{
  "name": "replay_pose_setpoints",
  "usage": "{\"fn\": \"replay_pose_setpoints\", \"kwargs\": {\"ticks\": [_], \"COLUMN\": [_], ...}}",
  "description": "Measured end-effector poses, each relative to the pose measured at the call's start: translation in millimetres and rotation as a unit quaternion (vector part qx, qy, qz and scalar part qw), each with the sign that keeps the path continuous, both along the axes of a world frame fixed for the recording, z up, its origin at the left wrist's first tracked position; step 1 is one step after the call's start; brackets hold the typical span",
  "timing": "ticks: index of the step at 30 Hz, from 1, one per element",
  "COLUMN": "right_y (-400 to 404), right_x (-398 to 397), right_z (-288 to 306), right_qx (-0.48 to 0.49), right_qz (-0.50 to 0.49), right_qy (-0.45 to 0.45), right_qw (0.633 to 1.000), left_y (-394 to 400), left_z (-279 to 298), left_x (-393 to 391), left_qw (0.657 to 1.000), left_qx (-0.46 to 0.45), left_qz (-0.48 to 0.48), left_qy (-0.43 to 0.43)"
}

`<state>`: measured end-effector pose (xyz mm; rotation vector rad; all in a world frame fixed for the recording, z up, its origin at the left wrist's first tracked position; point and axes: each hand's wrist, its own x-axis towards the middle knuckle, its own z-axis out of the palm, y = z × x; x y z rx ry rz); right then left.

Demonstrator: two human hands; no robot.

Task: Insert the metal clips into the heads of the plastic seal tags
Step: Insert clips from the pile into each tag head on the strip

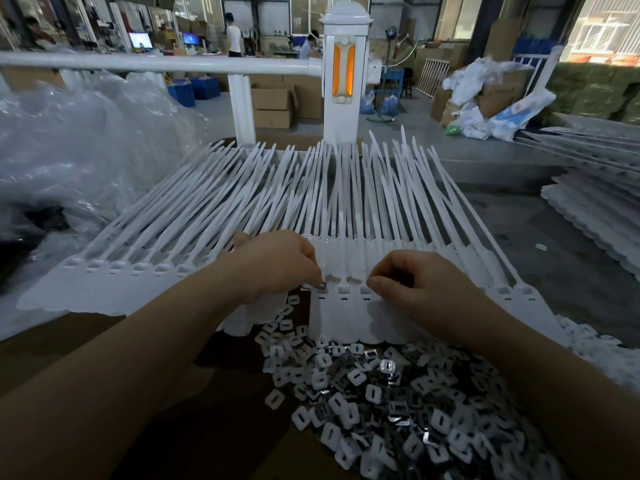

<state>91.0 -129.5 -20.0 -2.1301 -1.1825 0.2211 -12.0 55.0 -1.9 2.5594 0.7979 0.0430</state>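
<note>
A big workshop with a grey floor [433, 109]. A white post [341, 84] with an orange light stands behind a white rail [156, 64]. Brown boxes [273, 103] sit beyond. Far-off screens [140, 39] glow blue, maybe computers. Bright windows [602, 26] at right.

White seal tags [346, 306] fanned flat; metal clips [398, 403] heaped before them.

Left hand [277, 265]: fingertips curled under, so the grip on the small metal clip [322, 285] was only partly seen.
Right hand [412, 282]: fingertips tucked; whether they held anything could not be told.
Seal tags [242, 216]: several heads lay hidden beneath both hands.
Clip pile [398, 403]: cut off by the lower edge.
</note>
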Motion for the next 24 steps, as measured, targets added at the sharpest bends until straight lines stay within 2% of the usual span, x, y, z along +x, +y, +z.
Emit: {"fn": "replay_pose_setpoints", "kwargs": {"ticks": [5, 16, 24], "right_y": [-1, -1, 0], "right_x": [0, -1, -1], "right_z": [0, 0, 1], "right_qx": [-0.006, -0.014, -0.015], "right_qz": [0.006, 0.007, 0.012], "right_qy": [0.009, 0.007, 0.007], "right_qw": [1.0, 1.0, 1.0], "left_y": [-5, -1, 4], "left_z": [0, -1, 1], "left_x": [-2, -2, -4], "left_qw": [0.998, 0.995, 0.997], "left_qx": [0.039, 0.071, 0.029], "left_qz": [-0.041, -0.048, -0.058], "left_qy": [0.006, 0.05, 0.033]}}
